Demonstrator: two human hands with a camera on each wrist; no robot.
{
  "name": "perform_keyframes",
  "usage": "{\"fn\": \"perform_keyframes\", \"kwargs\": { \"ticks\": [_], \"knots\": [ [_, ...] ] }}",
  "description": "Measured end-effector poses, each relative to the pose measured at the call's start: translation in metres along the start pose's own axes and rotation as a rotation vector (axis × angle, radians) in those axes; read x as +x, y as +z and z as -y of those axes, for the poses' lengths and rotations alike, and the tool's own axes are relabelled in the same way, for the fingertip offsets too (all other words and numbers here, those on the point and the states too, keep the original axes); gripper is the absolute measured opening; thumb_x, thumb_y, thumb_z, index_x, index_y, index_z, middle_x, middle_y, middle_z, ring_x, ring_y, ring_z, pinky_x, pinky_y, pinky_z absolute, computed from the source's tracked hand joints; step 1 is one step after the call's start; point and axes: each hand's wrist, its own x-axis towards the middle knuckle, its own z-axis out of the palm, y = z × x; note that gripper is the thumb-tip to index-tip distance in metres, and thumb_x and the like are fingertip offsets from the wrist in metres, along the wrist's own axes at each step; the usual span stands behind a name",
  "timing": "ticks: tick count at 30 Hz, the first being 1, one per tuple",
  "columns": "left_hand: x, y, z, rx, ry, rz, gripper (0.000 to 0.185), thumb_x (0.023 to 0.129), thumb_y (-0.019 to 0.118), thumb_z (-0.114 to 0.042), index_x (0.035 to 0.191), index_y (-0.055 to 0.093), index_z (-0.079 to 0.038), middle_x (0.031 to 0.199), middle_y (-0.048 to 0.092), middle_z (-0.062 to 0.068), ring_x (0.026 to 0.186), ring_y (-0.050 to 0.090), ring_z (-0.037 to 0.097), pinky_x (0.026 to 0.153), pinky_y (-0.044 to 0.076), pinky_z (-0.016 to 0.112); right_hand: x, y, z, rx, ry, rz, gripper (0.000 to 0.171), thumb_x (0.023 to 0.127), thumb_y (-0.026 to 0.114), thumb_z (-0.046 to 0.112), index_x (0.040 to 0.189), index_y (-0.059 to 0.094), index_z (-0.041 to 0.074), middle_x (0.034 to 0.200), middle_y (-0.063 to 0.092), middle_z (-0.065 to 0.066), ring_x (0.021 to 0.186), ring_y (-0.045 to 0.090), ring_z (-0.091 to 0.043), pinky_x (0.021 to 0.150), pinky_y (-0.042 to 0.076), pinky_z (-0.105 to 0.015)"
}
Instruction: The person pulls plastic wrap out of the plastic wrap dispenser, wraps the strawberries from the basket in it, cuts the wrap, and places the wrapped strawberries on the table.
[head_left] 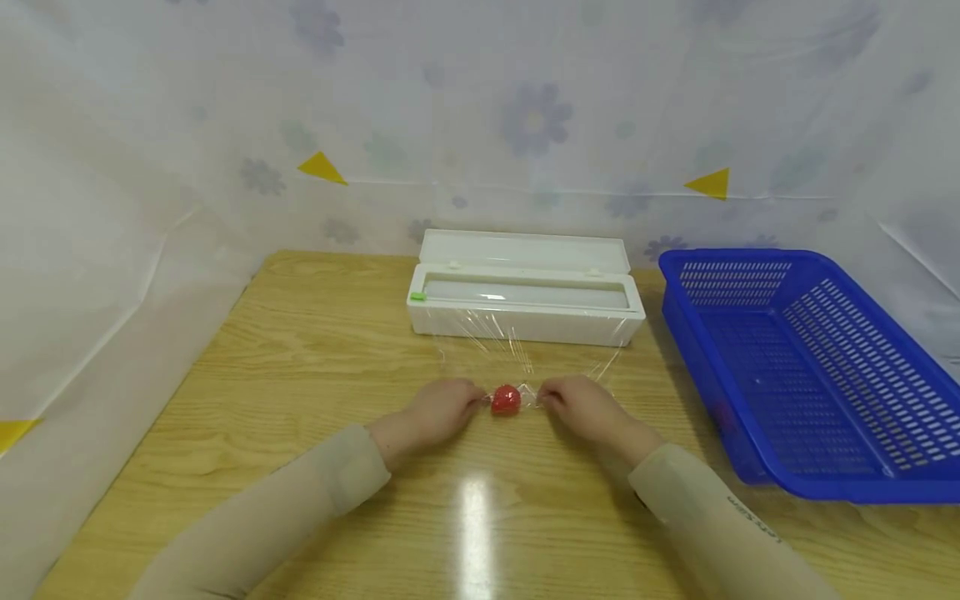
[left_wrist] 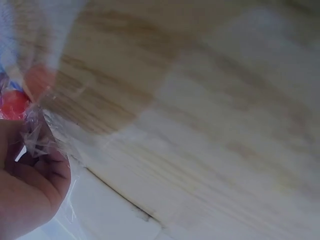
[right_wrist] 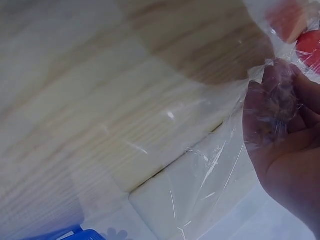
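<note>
A small red fruit, likely a strawberry [head_left: 506, 400], lies on the wooden tabletop [head_left: 300, 358] just in front of the white cling-film dispenser box [head_left: 525, 312], whose lid stands open. A sheet of cling film [head_left: 525, 354] runs from the dispenser's front edge down to the fruit and is gathered around it. The left hand [head_left: 438, 412] sits just to the left of the fruit, its fingers [left_wrist: 47, 167] curled and pinching a bunched twist of film; the left wrist view shows the crumpled film against those fingers with the red fruit [left_wrist: 14, 104] right beside them. The right hand [head_left: 581, 408] sits just to the right of the fruit, fingers [right_wrist: 272, 107] closed on the film on that side, which the right wrist view shows stretched back toward the dispenser [right_wrist: 190, 200]. A blue slotted plastic basket [head_left: 810, 367] stands to the right of the dispenser, apart from both hands.
</note>
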Motion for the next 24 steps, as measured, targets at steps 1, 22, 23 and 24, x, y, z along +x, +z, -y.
{"fn": "perform_keyframes", "kwargs": {
  "ticks": [1, 22, 23, 24],
  "knots": [
    [0.001, 0.0, 0.001, -0.011, -0.002, 0.002, 0.022, 0.094, 0.052, -0.016, 0.109, 0.066, -0.009, 0.102, 0.069, 0.008, 0.098, 0.064, 0.023, 0.088, 0.05, 0.039, 0.001, 0.0, 0.0, 0.001, 0.003, 0.001, 0.013, 0.09, 0.056, 0.011, 0.087, 0.068, 0.009, 0.086, 0.069, -0.003, 0.087, 0.065, -0.023, 0.083, 0.05, -0.042],
    [0.024, -0.019, 0.011, -0.178, -0.021, 0.164, 0.024, 0.094, 0.044, -0.004, 0.106, 0.065, -0.003, 0.109, 0.067, 0.013, 0.109, 0.06, 0.027, 0.097, 0.044, 0.041, 0.023, 0.0, -0.003, 0.022, 0.063, 0.069, 0.014, 0.093, 0.052, 0.016, 0.09, 0.065, 0.013, 0.079, 0.062, 0.0, 0.074, 0.055, -0.016, 0.071, 0.046, -0.037],
    [0.026, -0.019, 0.01, -0.179, -0.031, 0.173, 0.023, 0.094, 0.044, -0.004, 0.106, 0.064, -0.003, 0.108, 0.066, 0.012, 0.108, 0.06, 0.027, 0.097, 0.045, 0.041, 0.023, -0.001, -0.003, 0.025, 0.068, 0.072, 0.014, 0.093, 0.052, 0.016, 0.091, 0.066, 0.012, 0.081, 0.063, -0.001, 0.076, 0.056, -0.017, 0.072, 0.047, -0.038],
    [0.027, -0.02, 0.01, -0.175, -0.039, 0.181, 0.023, 0.094, 0.044, -0.005, 0.107, 0.063, -0.003, 0.107, 0.066, 0.012, 0.106, 0.06, 0.026, 0.096, 0.045, 0.04, 0.024, -0.001, -0.003, 0.031, 0.082, 0.073, 0.014, 0.092, 0.053, 0.016, 0.093, 0.066, 0.011, 0.084, 0.064, -0.002, 0.078, 0.058, -0.017, 0.075, 0.048, -0.039]
  ]
}}
